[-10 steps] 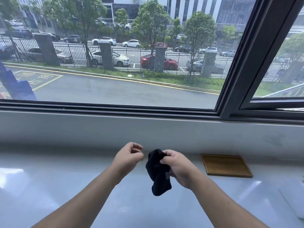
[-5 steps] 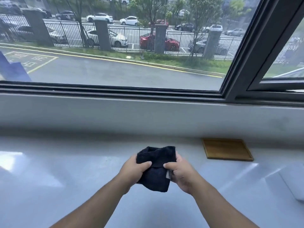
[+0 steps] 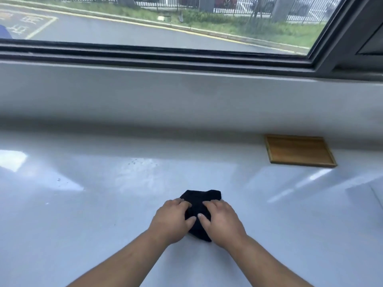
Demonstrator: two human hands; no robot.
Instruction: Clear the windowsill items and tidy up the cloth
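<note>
A small black cloth (image 3: 200, 198) lies bunched on the glossy white windowsill (image 3: 87, 214), near its front middle. My left hand (image 3: 173, 219) presses flat on the cloth's left side, fingers spread over it. My right hand (image 3: 220, 219) presses on its right side in the same way. The two thumbs nearly meet over the cloth's middle. Much of the cloth is hidden under my palms; only its far edge and a strip between the hands show.
A flat wooden tray (image 3: 299, 151) lies at the back right of the sill against the white wall. A pale flat object (image 3: 371, 195) sits at the right edge. The dark window frame (image 3: 157, 53) runs above the wall.
The cloth was held in the air by my right hand, then gripped by both hands. Now it rests on the sill with both hands pressing down on it. The camera has tilted downward.
</note>
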